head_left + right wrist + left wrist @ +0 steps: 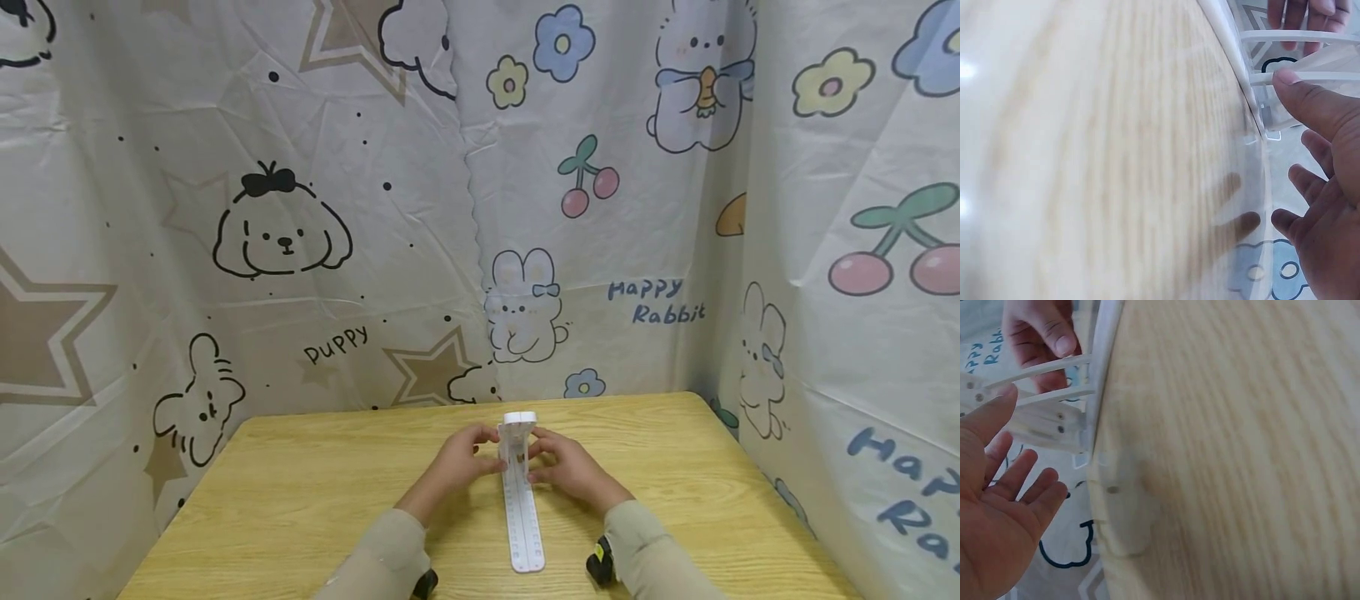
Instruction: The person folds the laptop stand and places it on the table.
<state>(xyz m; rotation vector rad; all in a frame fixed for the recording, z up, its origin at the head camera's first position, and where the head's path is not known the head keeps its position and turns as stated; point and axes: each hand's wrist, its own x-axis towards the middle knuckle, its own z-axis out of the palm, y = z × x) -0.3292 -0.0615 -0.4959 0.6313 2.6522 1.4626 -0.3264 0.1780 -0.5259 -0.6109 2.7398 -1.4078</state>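
Note:
A white plastic stand [523,521] stands on the table, with a long flat base that has rows of small holes and an upright part at its far end. My left hand [459,458] is at the left of the upright, thumb tip right at a curved strut [1054,395] in the left wrist view and the other fingers loosely extended. From the other side my right hand [573,468] reaches to the upright. Its thumb [1310,103] touches a strut in the right wrist view, with several fingers spread below.
The wooden table [322,483] has its far edge just beyond the stand. A printed cloth [420,250] hangs behind the table and along its sides. Black straps [601,562] are on both wrists by the sleeves.

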